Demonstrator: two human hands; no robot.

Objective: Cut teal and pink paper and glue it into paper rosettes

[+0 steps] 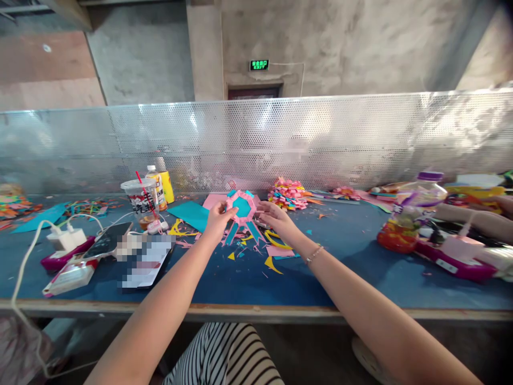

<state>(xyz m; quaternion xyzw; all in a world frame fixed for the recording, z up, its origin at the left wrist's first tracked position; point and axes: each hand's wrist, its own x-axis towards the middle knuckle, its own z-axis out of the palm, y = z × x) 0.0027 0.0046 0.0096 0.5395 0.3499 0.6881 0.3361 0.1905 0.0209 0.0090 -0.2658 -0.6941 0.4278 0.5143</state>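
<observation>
A paper rosette (244,206) with a pink pleated ring, a teal centre and teal tails edged in pink is held up over the table. My left hand (219,218) pinches its left edge between thumb and fingers. At the right edge, my right hand (276,218) has its curled fingers against the ring; their exact contact is hard to make out. Below lie yellow paper scraps (273,264) and small pink and teal bits. A teal paper sheet (191,216) rests beside my left hand, and a pile of pink and yellow pleated paper pieces (287,193) stands behind my right.
Left are a plastic cup (140,200) with a red straw, a drink bottle (152,179), a phone (148,264) and a power strip (66,256) with cables. On the right stand a purple-capped bottle (404,224) and another power strip (457,262). Another person's arm (460,216) reaches in there. A perforated metal screen (256,141) borders the back.
</observation>
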